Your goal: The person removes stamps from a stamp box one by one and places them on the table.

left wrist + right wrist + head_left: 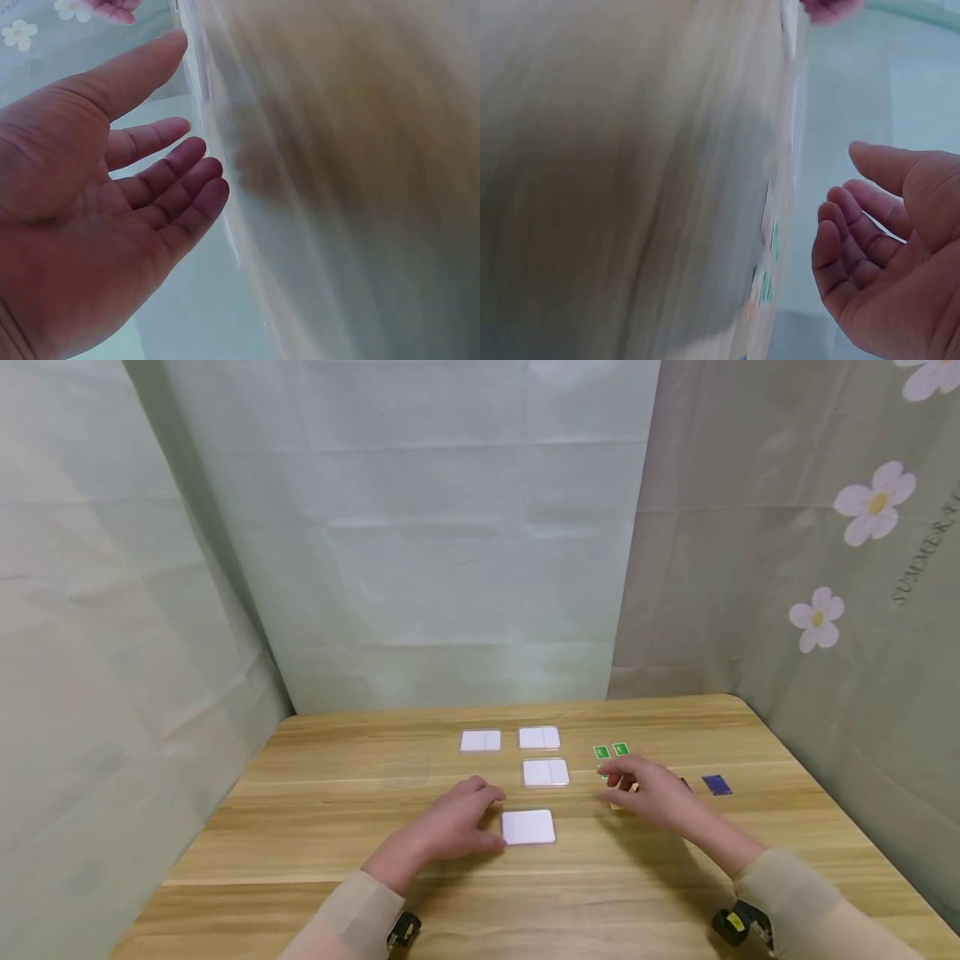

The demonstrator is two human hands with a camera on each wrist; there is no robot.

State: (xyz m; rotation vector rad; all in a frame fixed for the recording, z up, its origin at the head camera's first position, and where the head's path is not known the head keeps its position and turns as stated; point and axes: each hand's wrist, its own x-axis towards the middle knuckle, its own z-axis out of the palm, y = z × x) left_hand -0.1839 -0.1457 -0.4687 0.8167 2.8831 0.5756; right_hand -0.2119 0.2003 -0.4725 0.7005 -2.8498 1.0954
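In the head view, my left hand (pixel 461 822) is at the left side of a blank white card (pixel 528 827), its thumb tip by the card's lower left corner. Its palm shows in the left wrist view, fingers slightly bent and nothing between them. Over a group of small cards hovers my right hand (pixel 651 789), partly hiding an orange-patterned card (pixel 617 806). Green cards (pixel 602 752) lie just beyond its fingertips. The right wrist view shows that hand (pixel 892 255) with loosely bent fingers and a gap to the thumb, holding nothing.
Three white cards in clear sleeves (pixel 546 772) lie farther back on the wooden table (pixel 337 852). A transparent sheet (pixel 407 772) lies to the left. At the right is a dark blue card (pixel 717 785). Cloth curtains (pixel 450 568) surround the table's back and sides.
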